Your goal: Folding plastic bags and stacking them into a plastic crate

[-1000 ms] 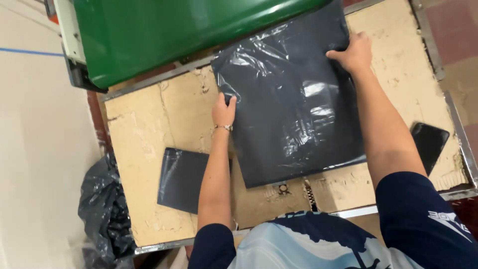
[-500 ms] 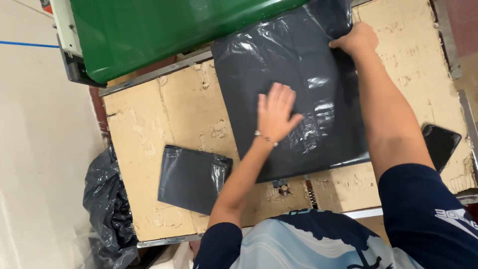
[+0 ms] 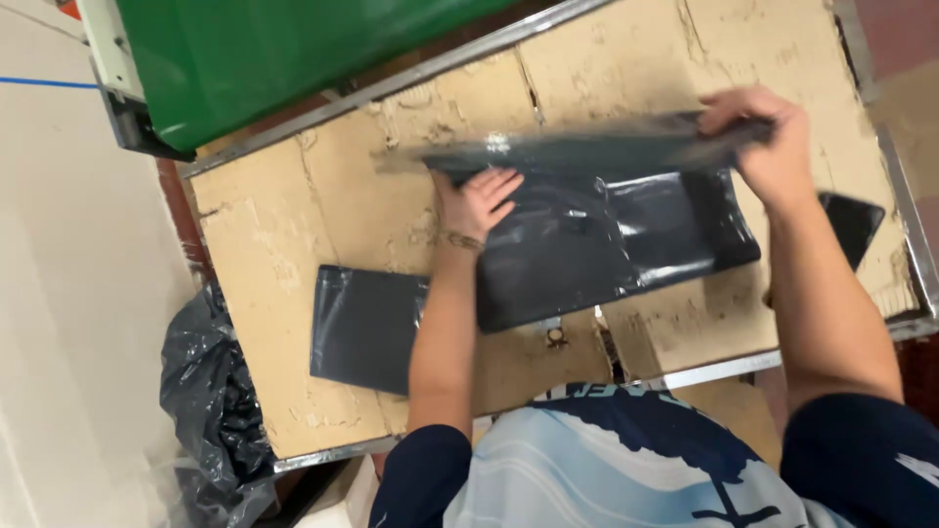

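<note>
My left hand [image 3: 477, 200] lies flat, fingers spread, pinning the lower half of the dark grey plastic bag [image 3: 606, 240] to the worn cardboard tabletop [image 3: 293, 215]. My right hand [image 3: 768, 137] pinches the bag's far edge, lifted and folding toward me. The risk I see: slick plastic could slide under my palm, so the fold lands crooked, or the edge slips from my pinch. The bag looks glossy, wrinkled, thin and limp. A flat folded bag [image 3: 367, 328] lies just beside my left forearm.

A packing workshop; worn cardboard-topped metal-framed bench [image 3: 293, 244], green machine [image 3: 254, 59], stacked dark plastic mailers [image 3: 362, 328].
</note>
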